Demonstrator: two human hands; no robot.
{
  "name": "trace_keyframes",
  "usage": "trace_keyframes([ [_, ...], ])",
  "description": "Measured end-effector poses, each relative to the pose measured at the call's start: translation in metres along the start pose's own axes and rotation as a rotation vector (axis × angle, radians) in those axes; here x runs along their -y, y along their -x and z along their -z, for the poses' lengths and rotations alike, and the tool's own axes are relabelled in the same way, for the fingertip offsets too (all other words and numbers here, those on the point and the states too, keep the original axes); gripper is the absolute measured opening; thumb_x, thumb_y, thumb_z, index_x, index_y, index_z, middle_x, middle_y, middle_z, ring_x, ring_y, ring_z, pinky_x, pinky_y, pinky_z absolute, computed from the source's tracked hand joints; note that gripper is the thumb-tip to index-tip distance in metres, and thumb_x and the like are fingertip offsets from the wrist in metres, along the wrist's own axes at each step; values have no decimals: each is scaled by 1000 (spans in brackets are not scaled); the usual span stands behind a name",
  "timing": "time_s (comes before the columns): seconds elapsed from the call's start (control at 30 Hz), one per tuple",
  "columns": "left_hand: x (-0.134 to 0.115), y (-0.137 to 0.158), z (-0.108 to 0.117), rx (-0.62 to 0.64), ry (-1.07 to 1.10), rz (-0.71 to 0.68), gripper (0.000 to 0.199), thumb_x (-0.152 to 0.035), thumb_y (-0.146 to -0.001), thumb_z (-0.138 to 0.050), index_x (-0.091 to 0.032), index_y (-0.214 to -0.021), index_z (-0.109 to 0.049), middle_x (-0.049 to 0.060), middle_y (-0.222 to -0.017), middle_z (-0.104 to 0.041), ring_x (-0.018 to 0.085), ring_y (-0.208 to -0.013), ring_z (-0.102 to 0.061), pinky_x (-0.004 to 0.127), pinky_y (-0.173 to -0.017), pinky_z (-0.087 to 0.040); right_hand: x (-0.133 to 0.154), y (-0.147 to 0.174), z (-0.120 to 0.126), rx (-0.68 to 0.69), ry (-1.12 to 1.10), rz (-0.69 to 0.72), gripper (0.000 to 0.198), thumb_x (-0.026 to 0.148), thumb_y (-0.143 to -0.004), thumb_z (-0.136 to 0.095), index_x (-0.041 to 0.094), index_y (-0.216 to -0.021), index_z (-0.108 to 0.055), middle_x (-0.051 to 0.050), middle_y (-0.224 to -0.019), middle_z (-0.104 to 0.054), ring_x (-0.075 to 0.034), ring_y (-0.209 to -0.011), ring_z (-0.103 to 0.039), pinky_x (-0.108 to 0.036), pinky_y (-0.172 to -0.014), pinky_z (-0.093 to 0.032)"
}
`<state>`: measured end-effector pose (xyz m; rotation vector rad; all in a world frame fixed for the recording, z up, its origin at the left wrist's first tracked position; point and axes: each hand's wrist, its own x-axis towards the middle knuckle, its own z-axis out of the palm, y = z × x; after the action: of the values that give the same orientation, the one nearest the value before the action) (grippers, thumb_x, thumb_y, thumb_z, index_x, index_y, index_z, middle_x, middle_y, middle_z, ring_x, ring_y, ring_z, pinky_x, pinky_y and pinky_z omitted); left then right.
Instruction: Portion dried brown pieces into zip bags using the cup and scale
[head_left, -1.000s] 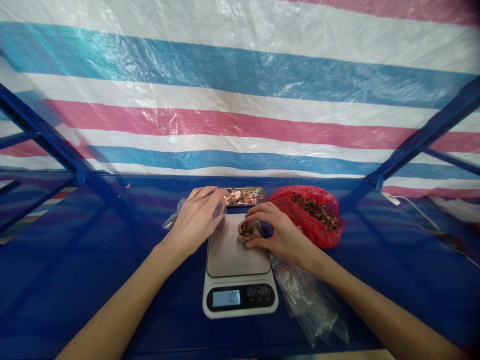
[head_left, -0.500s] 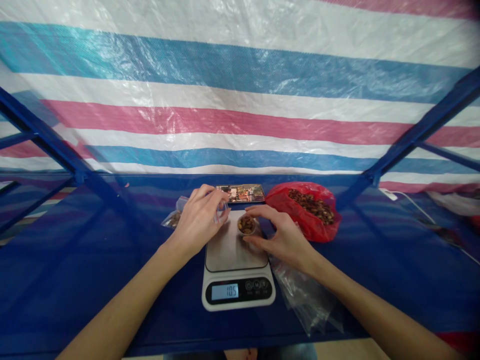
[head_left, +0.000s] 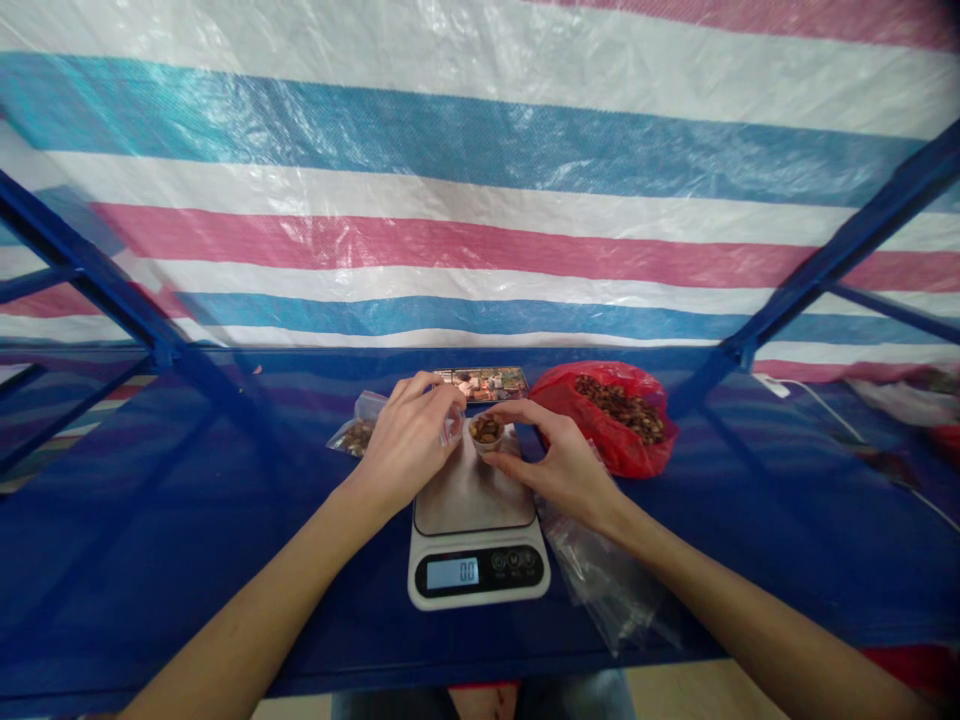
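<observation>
Between the thumb and fingers of my right hand [head_left: 559,460] is a small cup [head_left: 487,432] of brown nut-like pieces, held above the steel plate of a kitchen scale [head_left: 476,500]. Its display [head_left: 452,573] reads 0.0. My left hand [head_left: 416,430] is closed on a small clear plastic bag [head_left: 452,427], its mouth close to the cup's left side. Left of that hand lies a clear zip bag [head_left: 352,436] with brown pieces inside. An open red plastic bag [head_left: 615,415] full of similar brown pieces sits to the right of the scale.
A phone [head_left: 487,384] showing a picture lies behind the scale. Flat clear bags [head_left: 607,570] lie right of the scale, under my right forearm. Blue metal posts [head_left: 847,245] frame the blue table [head_left: 187,540]; a striped sheet [head_left: 480,240] hangs behind. A white cable [head_left: 817,400] runs at right.
My right hand has closed on the cup and lifted it from the scale, moving slightly left towards the bag in my left hand. The display has gone from 10.5 to 0.0.
</observation>
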<state>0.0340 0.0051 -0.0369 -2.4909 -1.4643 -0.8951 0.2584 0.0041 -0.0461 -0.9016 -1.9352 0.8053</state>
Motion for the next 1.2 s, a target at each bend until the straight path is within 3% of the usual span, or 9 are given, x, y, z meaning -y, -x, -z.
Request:
trace_keyframes([
  [0.4, 6, 1, -5, 83, -38, 79, 23, -16, -84, -71, -21, -107, -73, 11, -111, -71, 30, -111, -65, 43, -98, -52, 0, -16, -5, 7, -22, -2, 34, 21, -83, -83, 24, -114, -70, -4, -111, -80, -23, -108, -75, -38, -97, -57],
  [0.77, 9, -1, -2, 66, 31, 209, 21, -19, -79, -74, -21, -100, -72, 10, -107, -71, 32, -106, -67, 46, -93, -54, 7, -41, 2, 75, 303, 145, 26, 15, -84, -80, 25, -107, -75, -5, -112, -80, -28, -107, -69, -48, -100, -51],
  [1.0, 9, -4, 0, 57, 86, 276, 23, -20, -78, -72, -19, -101, -73, 9, -99, -71, 31, -100, -69, 44, -89, -55, 24, -62, 5, 217, 539, 387, 19, 23, -97, -74, 21, -116, -74, -9, -109, -74, -28, -108, -61, -43, -96, -46],
  [1.2, 12, -4, 1, -55, 269, 317, 16, -26, -78, -76, -18, -91, -71, 5, -87, -69, 25, -83, -68, 36, -76, -54, 43, -84, 0, 371, 669, 636, 34, 0, -96, -58, 20, -119, -73, -11, -114, -65, -27, -110, -54, -41, -95, -42],
])
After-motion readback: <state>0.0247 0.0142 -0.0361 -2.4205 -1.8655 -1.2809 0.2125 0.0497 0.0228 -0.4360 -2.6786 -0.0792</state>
